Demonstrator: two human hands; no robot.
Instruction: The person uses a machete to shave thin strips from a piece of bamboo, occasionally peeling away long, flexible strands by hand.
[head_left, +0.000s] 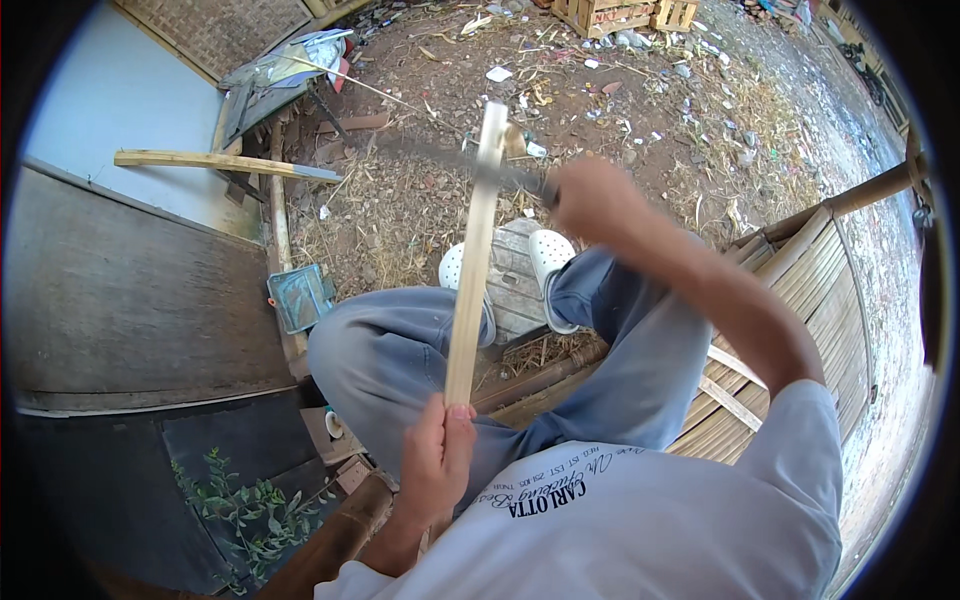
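Observation:
My left hand [438, 455] is closed around the lower end of a long pale wooden strip [470, 290], which stands tilted up in front of me between my legs. My right hand [598, 200], smeared by motion, grips the dark handle of a machete [525, 182]. Its long blade is blurred and points left, crossing the strip near the upper end. Whether the edge touches the wood I cannot tell. Beside the strip's upper end is a small pale wood piece [515, 140], also blurred.
White clogs [551, 255] rest on a wooden board [517, 270]. Another wooden strip [225, 162] juts out at left near a small table [245, 105]. A blue dustpan-like container [300, 298] lies below it. Bamboo slats [800, 310] are at right; a wooden crate [610, 15] stands far off on littered ground.

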